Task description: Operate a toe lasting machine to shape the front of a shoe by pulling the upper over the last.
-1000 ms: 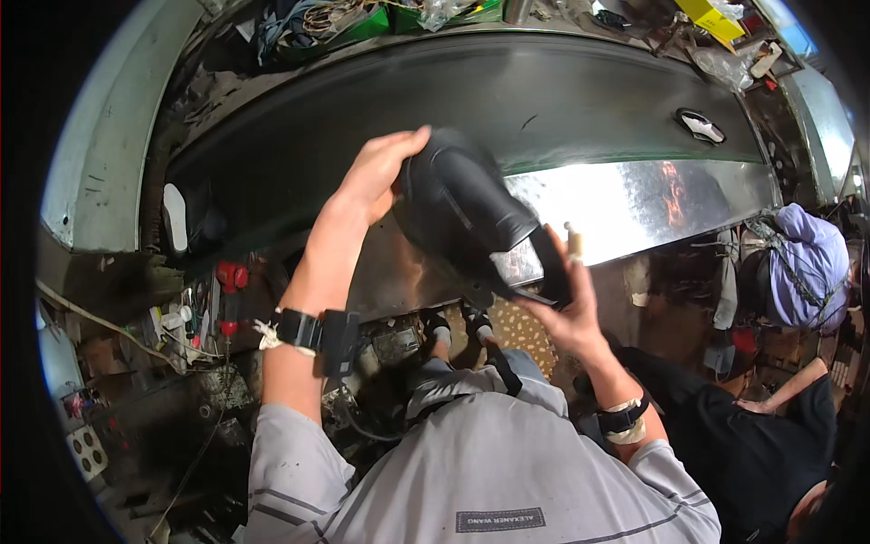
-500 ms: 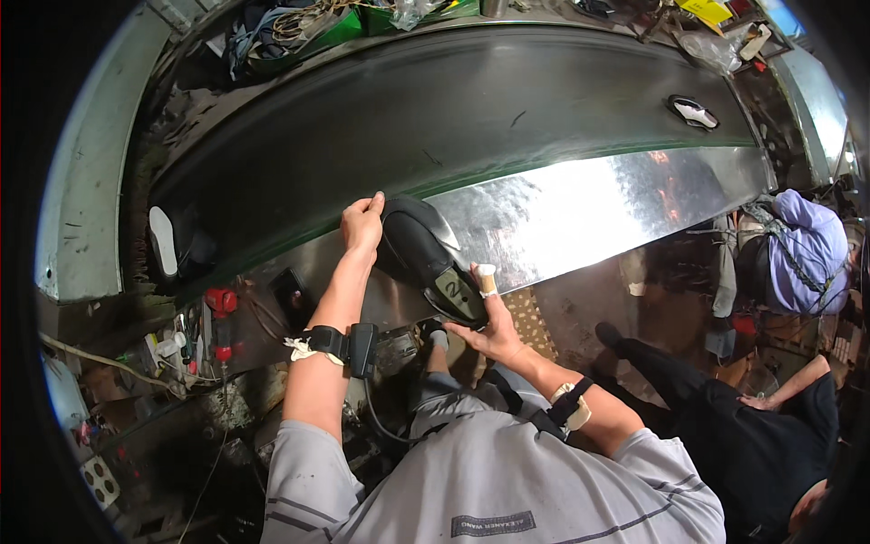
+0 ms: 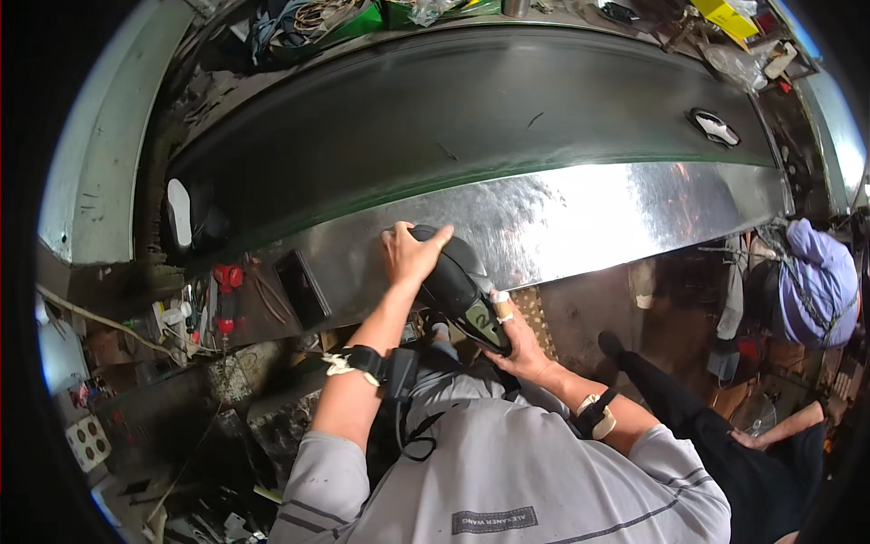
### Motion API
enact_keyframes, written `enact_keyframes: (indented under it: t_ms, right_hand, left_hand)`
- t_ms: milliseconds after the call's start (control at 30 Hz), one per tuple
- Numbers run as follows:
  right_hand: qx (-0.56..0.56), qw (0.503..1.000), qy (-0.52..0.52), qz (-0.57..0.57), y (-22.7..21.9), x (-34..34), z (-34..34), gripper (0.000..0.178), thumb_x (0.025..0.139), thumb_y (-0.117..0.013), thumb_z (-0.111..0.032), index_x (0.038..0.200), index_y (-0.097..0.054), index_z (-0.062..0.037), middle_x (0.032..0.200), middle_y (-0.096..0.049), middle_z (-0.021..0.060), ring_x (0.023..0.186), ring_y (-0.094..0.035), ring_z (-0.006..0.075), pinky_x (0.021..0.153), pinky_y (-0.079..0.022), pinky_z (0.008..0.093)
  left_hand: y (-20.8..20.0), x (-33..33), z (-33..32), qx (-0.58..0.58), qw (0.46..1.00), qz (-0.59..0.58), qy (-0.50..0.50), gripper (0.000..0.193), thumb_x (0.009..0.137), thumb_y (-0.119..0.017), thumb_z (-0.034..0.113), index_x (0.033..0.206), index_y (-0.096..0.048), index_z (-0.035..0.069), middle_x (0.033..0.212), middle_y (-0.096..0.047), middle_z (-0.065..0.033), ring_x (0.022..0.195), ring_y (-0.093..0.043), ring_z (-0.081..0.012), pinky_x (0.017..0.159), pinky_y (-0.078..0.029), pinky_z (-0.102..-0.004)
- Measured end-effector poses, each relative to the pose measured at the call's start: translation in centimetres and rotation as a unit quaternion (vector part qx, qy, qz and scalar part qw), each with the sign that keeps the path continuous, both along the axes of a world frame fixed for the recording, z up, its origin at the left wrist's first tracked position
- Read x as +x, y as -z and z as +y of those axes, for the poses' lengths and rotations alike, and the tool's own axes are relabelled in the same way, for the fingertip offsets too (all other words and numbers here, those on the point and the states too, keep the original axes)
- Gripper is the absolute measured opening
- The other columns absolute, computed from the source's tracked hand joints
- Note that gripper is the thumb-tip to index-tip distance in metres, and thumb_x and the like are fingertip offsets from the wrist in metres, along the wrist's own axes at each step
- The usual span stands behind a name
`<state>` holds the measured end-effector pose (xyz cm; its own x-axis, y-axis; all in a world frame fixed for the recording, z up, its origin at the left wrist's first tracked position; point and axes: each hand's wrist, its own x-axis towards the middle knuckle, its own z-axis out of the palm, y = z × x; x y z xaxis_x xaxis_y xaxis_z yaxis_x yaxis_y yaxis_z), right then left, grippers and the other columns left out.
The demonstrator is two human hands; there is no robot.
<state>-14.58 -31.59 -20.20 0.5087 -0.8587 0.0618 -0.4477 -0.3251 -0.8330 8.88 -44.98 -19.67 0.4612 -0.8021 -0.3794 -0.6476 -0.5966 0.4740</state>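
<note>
A black shoe (image 3: pixel 450 283) with an olive-green patch at its heel end is held between my two hands, over the near edge of the metal strip. My left hand (image 3: pixel 412 252) grips the toe end, its thumb across the top and the fingers round the far side. At the heel end my right hand (image 3: pixel 521 343) is closed along the right side, with a pale wrap on one digit. The shoe's underside is hidden. A dark belt (image 3: pixel 471 100) runs across behind a shiny metal strip (image 3: pixel 580 218).
One shoe with a white sole (image 3: pixel 179 213) stands at the belt's left end; another shoe (image 3: pixel 716 128) lies at its right. On the metal strip's left lies a dark flat phone-like object (image 3: pixel 302 288), near a red tool (image 3: pixel 227 276). A person in black (image 3: pixel 725 453) sits at the right.
The shoe and both hands have come lower and to the right in view. My left hand has moved from the toe's side edge to a grip over the toe, thumb on top.
</note>
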Motion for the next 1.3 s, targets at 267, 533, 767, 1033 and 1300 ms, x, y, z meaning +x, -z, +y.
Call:
enact_keyframes:
  t_ms: [267,533,767,1033,1300]
  right_hand:
    - [0.013,0.997,-0.035,-0.068,1.7,-0.5,-1.4,0.100,0.076,-0.085,-0.018,0.154,-0.026,0.0052,0.157,-0.033,0.0286,0.147,-0.031,0.0441,0.120,-0.028,0.0446]
    - [0.438,0.862,-0.019,-0.254,-5.8,5.0,-8.5,0.104,0.094,-0.073,-0.035,0.159,-0.001,0.0050,0.162,-0.022,0.0279,0.150,-0.025,0.0321,0.121,-0.022,0.0400]
    - [0.481,0.830,-0.134,-0.248,-14.1,15.5,-3.5,0.051,0.099,-0.069,-0.017,0.141,-0.048,0.0015,0.108,-0.068,0.0054,0.096,-0.061,0.0094,0.085,-0.050,0.0246]
    - [0.422,0.820,-0.279,-0.266,-18.9,24.2,10.4,0.023,0.099,-0.066,-0.008,0.119,-0.064,0.0051,0.100,-0.068,-0.0006,0.088,-0.058,0.0035,0.077,-0.047,0.0200]
    - [0.551,0.732,-0.327,-0.232,-20.8,29.7,24.0,0.017,0.096,-0.073,-0.011,0.086,-0.060,-0.0057,0.082,-0.067,-0.0015,0.071,-0.055,0.0028,0.065,-0.046,0.0204]
  left_hand:
    - [0.0,1.2,-0.5,-0.047,0.991,0.068,-0.102,0.046,0.072,-0.076,0.034,0.100,-0.068,-0.002,0.104,-0.071,-0.0239,0.103,-0.067,-0.0404,0.092,-0.051,-0.0464]
    - [-9.6,5.8,4.2,-0.153,0.967,0.098,-0.178,0.038,0.071,-0.081,0.029,0.071,-0.056,-0.001,0.061,-0.058,-0.0070,0.060,-0.053,-0.0144,0.060,-0.046,-0.0368]
    - [-19.2,12.4,16.2,-0.279,0.923,0.010,-0.265,0.036,0.076,-0.080,0.027,0.070,-0.057,0.000,0.057,-0.060,-0.0081,0.053,-0.053,-0.0149,0.056,-0.046,-0.0364]
    - [-24.9,16.2,36.6,-0.324,0.841,-0.081,-0.426,0.032,0.084,-0.073,0.032,0.091,-0.068,0.001,0.077,-0.069,-0.0160,0.073,-0.068,-0.0247,0.071,-0.052,-0.0380]
    - [-27.2,18.9,59.2,-0.475,0.630,-0.204,-0.579,0.041,0.088,-0.079,0.029,0.110,-0.063,-0.001,0.098,-0.064,-0.0128,0.099,-0.058,-0.0212,0.085,-0.047,-0.0340]
